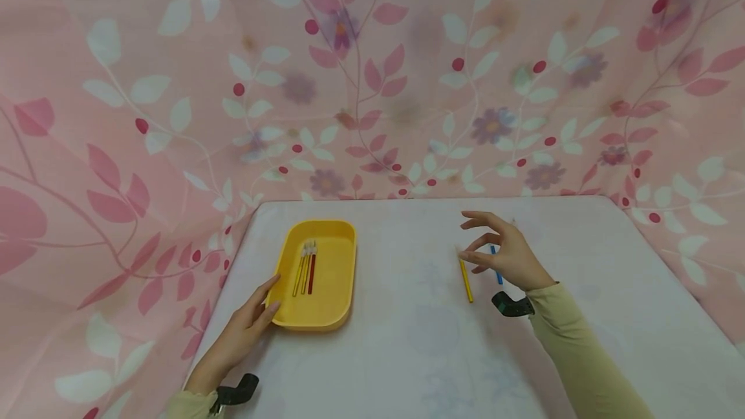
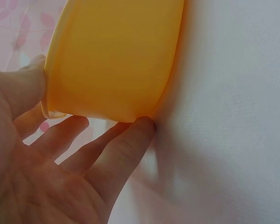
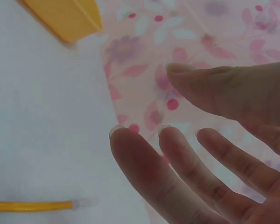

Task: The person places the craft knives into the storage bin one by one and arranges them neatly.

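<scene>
My left hand [image 1: 241,328] holds the yellow tray [image 1: 351,277] at its near left corner, a digit over the rim and other fingers against the outer wall [image 2: 112,60]. Three thin paintbrushes lie side by side in the tray: two yellow, and one dark red [image 1: 312,273]. On the right, my right hand [image 1: 506,254] hovers with thumb and fingers apart and nothing between them. Just below its fingertips lies a yellow paintbrush [image 1: 467,281] with a pale, clear-looking tip. A blue paintbrush [image 1: 498,277] lies beside it, partly hidden by the hand.
Under everything is a table with a white cloth [image 1: 401,354]. A pink curtain [image 1: 372,83] with leaves and flowers hangs behind the table and along its sides. Each wrist wears a small black camera, as on the right wrist [image 1: 512,304].
</scene>
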Tool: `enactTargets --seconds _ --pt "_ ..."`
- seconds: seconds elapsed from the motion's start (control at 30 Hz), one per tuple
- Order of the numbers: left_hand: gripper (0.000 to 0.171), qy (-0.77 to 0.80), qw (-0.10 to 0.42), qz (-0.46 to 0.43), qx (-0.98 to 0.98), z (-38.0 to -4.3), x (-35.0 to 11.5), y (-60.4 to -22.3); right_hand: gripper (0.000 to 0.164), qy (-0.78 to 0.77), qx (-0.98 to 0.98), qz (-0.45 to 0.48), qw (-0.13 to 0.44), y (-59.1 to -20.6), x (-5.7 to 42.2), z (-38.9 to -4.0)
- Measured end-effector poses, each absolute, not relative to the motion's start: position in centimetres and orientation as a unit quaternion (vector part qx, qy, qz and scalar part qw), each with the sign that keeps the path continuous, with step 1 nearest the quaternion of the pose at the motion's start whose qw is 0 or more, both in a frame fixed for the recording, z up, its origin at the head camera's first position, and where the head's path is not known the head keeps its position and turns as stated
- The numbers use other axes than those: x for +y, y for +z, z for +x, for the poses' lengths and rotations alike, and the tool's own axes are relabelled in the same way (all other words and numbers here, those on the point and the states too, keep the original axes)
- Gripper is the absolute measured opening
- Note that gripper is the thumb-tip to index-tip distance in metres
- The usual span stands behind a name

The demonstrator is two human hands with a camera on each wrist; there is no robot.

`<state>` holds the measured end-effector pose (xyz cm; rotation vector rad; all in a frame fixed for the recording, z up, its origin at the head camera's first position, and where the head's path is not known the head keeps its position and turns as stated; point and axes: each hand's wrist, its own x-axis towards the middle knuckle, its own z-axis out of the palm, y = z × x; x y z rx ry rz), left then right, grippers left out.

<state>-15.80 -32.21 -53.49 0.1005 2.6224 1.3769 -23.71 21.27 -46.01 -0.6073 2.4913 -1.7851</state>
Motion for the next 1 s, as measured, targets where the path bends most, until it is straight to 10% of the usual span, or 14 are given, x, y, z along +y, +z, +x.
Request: enactTargets --seconds 1.0 --pt "0.068 0.455 0.081 0.034 0.886 -15.6 -32.0 -53.3 0.082 -0.583 0.799 -0.089 0.115 -54.3 22.9 -26.6"
